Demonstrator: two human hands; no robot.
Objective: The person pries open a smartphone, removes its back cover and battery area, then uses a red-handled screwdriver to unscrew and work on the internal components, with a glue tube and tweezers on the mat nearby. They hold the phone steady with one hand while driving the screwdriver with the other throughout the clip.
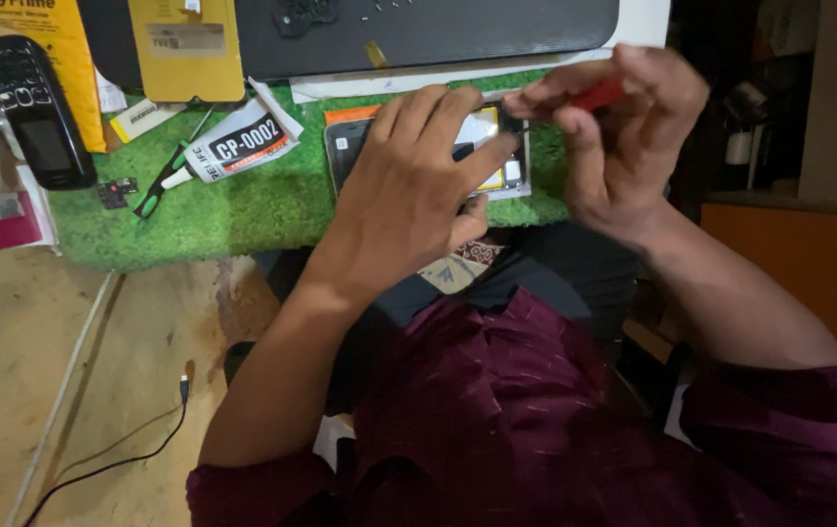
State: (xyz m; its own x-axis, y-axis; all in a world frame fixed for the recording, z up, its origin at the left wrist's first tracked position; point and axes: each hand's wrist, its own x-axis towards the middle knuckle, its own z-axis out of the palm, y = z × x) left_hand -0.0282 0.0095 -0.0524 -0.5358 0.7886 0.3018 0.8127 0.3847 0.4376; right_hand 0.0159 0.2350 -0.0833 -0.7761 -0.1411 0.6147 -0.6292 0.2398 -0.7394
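An opened mobile phone [348, 148] lies face down on a green turf mat [243, 210], its back cover off and a yellow-edged battery showing. My left hand [417, 181] presses down on the phone's middle, fingers spread over it. My right hand [623, 132] pinches a red-handled screwdriver [596, 96], whose tip points at the phone's upper right corner. Most of the phone is hidden under my left hand.
A glue tube [228, 148] in a torn packet lies left of the phone beside small green-handled tool [157, 187]. A black keypad phone [36, 109] rests at far left. Yellow packages [184, 44] and a dark tray [418, 29] sit behind. A cable [136, 454] trails on the wooden surface.
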